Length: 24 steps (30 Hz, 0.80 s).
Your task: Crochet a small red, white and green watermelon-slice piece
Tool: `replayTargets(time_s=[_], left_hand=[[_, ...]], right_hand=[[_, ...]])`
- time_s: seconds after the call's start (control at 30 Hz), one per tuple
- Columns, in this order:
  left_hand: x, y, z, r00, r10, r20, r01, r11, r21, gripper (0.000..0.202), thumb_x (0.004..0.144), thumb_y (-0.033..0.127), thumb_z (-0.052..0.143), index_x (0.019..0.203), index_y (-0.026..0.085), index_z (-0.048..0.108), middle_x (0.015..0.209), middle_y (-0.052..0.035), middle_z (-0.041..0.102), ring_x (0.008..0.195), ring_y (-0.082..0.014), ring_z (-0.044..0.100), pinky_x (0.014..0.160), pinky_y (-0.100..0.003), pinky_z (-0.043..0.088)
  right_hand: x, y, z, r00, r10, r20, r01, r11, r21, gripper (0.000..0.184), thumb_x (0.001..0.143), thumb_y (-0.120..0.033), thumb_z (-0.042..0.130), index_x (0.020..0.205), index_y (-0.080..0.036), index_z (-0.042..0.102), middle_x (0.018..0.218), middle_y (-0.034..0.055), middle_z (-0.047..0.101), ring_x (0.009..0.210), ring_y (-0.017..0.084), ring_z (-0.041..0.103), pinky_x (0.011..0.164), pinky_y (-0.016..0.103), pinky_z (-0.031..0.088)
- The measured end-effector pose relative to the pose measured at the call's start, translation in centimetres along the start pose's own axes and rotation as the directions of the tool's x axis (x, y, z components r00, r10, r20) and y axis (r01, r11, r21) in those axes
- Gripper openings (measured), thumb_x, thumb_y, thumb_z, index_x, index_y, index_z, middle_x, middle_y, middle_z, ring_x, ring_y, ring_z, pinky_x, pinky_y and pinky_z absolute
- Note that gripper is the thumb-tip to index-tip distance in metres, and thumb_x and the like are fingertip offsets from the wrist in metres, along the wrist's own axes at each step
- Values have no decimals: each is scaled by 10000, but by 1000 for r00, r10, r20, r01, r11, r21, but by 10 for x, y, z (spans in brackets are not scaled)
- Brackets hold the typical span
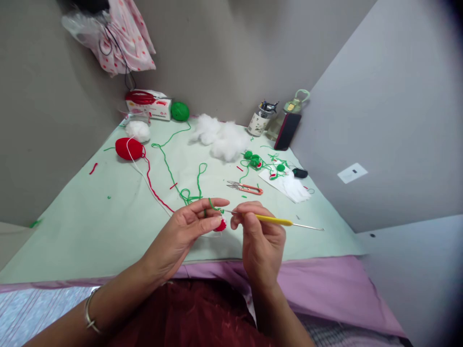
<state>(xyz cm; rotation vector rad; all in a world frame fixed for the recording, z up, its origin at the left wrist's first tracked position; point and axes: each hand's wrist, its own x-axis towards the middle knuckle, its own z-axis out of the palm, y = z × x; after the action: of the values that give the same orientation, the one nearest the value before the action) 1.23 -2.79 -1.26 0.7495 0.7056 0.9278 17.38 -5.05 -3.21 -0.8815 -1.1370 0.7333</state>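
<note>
My left hand (190,224) pinches a small red and white crochet piece (221,224) between thumb and fingers. Green yarn (213,204) loops over its raised index finger. In my right hand (262,241) is a crochet hook (273,220) with a yellow handle, held like a pen. The hook's thin metal tip meets the green yarn beside the piece; the exact stitch is too small to make out. Just beyond the hands, thread snips (249,188) with orange handles lie on the table.
A red yarn ball (129,149), white yarn ball (138,131) and green yarn ball (180,112) sit at the back left. White stuffing (226,142) lies mid-back. At right are green crochet pieces (255,160), tissue (289,185), a phone (288,131), a bottle (292,106) and a pen jar (259,120).
</note>
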Motion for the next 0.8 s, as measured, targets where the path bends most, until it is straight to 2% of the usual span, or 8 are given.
replayTargets(time_s=[0.13, 0.3, 0.5, 0.67, 0.8], left_hand=[[1, 1, 1, 1000, -11, 0, 11, 1000, -3, 279, 810, 298, 887, 1085, 273, 850, 860, 10, 674, 838, -110, 600, 842, -222, 452], [1, 0, 0, 1000, -7, 1, 7, 1000, 6, 387, 821, 287, 880, 1202, 277, 815, 892, 3, 682, 860, -123, 608, 883, -248, 465], [0, -2, 2, 1000, 0, -5, 0, 1000, -3, 324, 805, 294, 894, 1121, 251, 834, 852, -1, 707, 826, -127, 634, 849, -254, 487], [1, -2, 2, 998, 51, -35, -51, 999, 2, 311, 798, 265, 904, 1103, 273, 840, 833, 34, 660, 785, -95, 626, 806, -223, 488], [1, -2, 1, 998, 56, -18, -56, 998, 10, 295, 806, 254, 900, 1096, 262, 843, 814, 40, 644, 763, -82, 608, 789, -211, 483]], right_hand=[[0, -2, 1, 1000, 3, 1, -3, 1000, -14, 152, 1010, -260, 650, 976, -261, 798, 812, 3, 692, 694, 141, 632, 677, 320, 520], [-1, -1, 2, 1000, 16, 24, -17, 1000, 14, 149, 1013, -252, 648, 997, -266, 796, 843, -2, 694, 681, 130, 646, 670, 308, 529], [-2, -2, 5, 999, -28, 30, 30, 997, -77, 154, 1009, -229, 652, 975, -259, 799, 821, 2, 712, 712, 140, 639, 676, 303, 537], [-4, -4, 7, 994, -106, 19, 108, 983, -147, 183, 1009, -187, 645, 1020, -284, 800, 814, -4, 713, 774, 146, 655, 711, 298, 554], [-4, -5, 7, 990, -139, 13, 139, 973, -183, 207, 1013, -170, 633, 1048, -292, 796, 801, -8, 709, 785, 144, 653, 719, 291, 553]])
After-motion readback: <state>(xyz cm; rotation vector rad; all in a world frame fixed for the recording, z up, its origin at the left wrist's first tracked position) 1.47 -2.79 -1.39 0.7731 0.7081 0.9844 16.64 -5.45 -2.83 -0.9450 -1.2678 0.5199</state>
